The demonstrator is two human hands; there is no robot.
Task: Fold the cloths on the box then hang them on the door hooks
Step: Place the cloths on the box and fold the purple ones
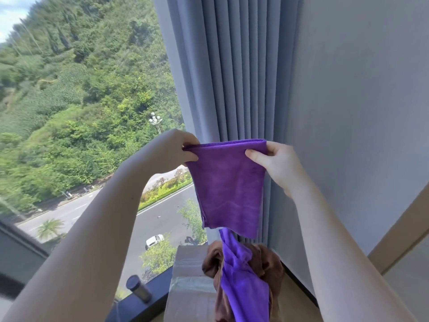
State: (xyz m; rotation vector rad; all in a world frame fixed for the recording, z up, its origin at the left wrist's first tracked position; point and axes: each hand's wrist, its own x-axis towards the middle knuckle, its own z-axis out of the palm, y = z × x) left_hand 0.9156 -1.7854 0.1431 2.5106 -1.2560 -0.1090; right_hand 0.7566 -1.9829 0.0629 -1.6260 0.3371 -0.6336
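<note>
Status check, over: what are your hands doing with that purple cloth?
Left hand and right hand pinch folded purple cloth by top corners. Two cloths wait on box. Nothing in the way.

Folded cloth (228, 182) held between both hands, above crumpled cloths (243, 275) on box (188, 287), curtain (232, 77) behind

Bright daylight pours in through the large glass window (81, 135) on the left, and the green wooded hillside (69, 89) outside glows, nearly washed out in the upper left corner. Indoors it is softer: the pleated grey-blue curtain (232, 77) shows gentle vertical shadows between its folds, and the plain grey wall (359, 89) is evenly lit. Wide-angle bending tilts the window frame and curtain lines. Slight softness throughout, with the bottom corners blurred.
</note>
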